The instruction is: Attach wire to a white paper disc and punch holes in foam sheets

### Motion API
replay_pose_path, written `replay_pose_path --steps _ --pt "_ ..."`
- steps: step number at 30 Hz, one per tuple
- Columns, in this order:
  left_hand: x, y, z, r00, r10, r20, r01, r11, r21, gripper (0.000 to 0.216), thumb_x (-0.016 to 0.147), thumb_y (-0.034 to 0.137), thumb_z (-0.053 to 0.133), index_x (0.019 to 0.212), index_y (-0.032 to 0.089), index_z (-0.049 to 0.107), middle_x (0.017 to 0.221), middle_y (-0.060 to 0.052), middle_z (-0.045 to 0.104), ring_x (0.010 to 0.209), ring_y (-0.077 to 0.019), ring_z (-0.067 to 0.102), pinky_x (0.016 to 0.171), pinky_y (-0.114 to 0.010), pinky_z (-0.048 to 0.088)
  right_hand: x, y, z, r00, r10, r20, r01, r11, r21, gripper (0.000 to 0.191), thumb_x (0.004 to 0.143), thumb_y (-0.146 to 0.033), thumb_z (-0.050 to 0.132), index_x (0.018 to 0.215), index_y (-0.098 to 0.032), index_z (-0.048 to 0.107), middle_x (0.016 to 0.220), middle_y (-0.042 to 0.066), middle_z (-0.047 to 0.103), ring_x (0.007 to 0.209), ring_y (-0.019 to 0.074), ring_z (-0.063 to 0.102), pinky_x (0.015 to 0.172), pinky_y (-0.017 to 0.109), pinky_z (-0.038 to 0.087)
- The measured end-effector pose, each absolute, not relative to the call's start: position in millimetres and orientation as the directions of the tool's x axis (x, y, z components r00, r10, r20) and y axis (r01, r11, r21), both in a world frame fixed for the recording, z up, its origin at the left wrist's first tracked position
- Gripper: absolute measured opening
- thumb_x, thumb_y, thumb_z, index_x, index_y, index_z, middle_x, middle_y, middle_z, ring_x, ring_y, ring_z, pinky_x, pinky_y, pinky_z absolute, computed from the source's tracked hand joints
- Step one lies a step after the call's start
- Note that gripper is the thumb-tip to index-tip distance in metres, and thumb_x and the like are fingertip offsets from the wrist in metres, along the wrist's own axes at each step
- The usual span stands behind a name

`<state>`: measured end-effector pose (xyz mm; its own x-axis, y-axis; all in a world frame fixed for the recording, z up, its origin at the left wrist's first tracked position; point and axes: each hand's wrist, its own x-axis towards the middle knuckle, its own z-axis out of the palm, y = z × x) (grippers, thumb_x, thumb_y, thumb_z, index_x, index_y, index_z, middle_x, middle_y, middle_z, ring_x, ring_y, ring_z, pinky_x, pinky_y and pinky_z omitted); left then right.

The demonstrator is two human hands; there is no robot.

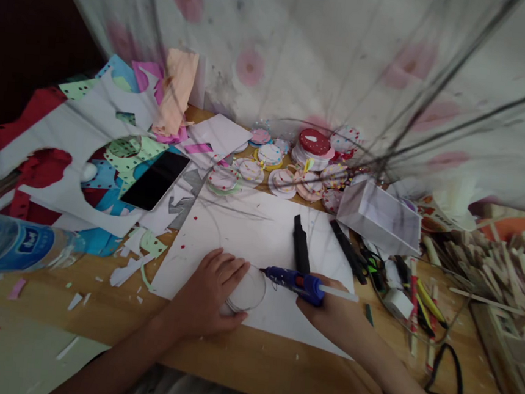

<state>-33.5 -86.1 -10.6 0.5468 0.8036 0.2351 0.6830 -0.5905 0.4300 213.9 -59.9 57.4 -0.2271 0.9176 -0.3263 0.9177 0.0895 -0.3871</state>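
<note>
My right hand [326, 307] is wrapped round a blue hot glue gun [298, 283], with a pale glue stick [341, 293] coming out of its back end. The nozzle points left, at the upper rim of a round white disc [247, 291]. My left hand [215, 288] grips this disc from its left side, fingers over the top and thumb at the lower edge. Under both hands lies a large white sheet [278, 223] on the wooden table. A black marker-like stick [302, 243] rests just beyond the glue gun.
Small decorated round crafts [270, 155] stand along the wall, beside a white box [380, 213]. Left are paper scraps [101, 201], a phone [156, 178] and a water bottle [14, 243]. Scissors [369, 261], a yellow-handled tool [430, 303] and wooden sticks [499, 273] lie right.
</note>
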Motion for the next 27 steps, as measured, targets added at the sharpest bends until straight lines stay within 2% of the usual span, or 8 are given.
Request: replay_pose_path --steps 6,27 --pt "-34.1 -86.2 -9.2 0.551 0.804 0.223 0.683 -0.589 0.433 0.069 0.075 0.045 0.059 0.133 0.009 0.045 0.129 -0.013 0.055 0.116 -0.0316 0.043 0.107 -0.052 0.026 210.6 -61.6 57.2 -0.221 0.923 -0.315 0.914 0.083 -0.397 0.004 0.069 -0.02 0.05 0.065 -0.021 0.052 0.059 0.0 0.058 0.052 0.014 0.05 0.051 0.023 0.033" --pt "-33.8 -85.0 -7.4 0.552 0.804 0.222 0.681 -0.588 0.436 0.069 0.075 0.045 0.059 0.133 0.01 0.044 0.129 -0.014 0.055 0.116 -0.0323 0.045 0.106 -0.054 0.027 205.7 -61.8 58.5 -0.25 0.921 -0.298 0.914 0.123 -0.386 0.008 0.07 -0.018 0.05 0.067 -0.02 0.057 0.062 0.001 0.059 0.057 0.0154 0.054 0.055 0.024 0.035"
